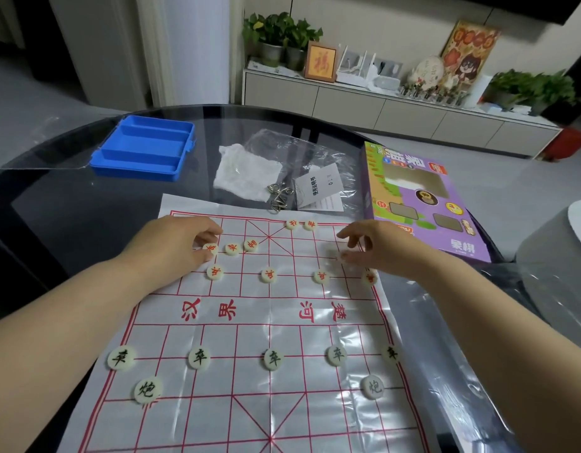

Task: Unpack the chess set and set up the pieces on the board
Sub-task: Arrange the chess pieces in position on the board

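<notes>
A white paper chess board with red lines lies on the glass table. Along its near side stand several cream discs with black characters. Red-character discs sit on the far half, two of them at the far edge. My left hand pinches a red-character disc at the far left, next to two more red discs. My right hand hovers over the far right of the board with fingers loosely bent and nothing seen between them. It partly covers one red disc.
An empty blue plastic tray stands at the back left. Behind the board lie a white cloth pouch, metal ring puzzles, a leaflet and clear plastic. A purple game box lies at the right.
</notes>
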Tool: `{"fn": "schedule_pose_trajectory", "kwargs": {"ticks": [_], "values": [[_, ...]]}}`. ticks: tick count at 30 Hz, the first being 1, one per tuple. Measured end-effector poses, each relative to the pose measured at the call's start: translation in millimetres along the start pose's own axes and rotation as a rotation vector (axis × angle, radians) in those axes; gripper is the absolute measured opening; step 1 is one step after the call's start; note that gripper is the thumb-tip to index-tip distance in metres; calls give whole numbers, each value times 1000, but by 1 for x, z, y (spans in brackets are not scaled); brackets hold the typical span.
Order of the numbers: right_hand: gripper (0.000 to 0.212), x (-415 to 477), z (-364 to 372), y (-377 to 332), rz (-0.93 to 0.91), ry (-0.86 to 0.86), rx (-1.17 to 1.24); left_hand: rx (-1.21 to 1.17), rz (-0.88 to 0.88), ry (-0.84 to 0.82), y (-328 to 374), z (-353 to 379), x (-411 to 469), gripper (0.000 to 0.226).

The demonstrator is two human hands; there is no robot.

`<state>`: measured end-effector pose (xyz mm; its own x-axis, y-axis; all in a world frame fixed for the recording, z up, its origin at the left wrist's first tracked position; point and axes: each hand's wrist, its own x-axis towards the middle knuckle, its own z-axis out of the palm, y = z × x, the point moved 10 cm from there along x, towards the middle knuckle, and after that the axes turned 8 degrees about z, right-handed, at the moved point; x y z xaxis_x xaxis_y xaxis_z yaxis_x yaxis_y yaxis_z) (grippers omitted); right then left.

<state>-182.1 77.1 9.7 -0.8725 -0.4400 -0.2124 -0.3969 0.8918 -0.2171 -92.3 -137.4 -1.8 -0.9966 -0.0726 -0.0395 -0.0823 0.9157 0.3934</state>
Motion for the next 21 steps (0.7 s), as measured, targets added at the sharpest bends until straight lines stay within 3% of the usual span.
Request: {"fn": "schedule_pose_trajectory", "kwargs": {"ticks": [5, 21], "values": [[34, -2, 9, -2, -25, -78, -89, -4, 4, -8, 0, 1, 1, 45], [30, 3, 7, -1, 28, -15, -81, 37, -6, 40, -1, -1, -2, 46]]}}
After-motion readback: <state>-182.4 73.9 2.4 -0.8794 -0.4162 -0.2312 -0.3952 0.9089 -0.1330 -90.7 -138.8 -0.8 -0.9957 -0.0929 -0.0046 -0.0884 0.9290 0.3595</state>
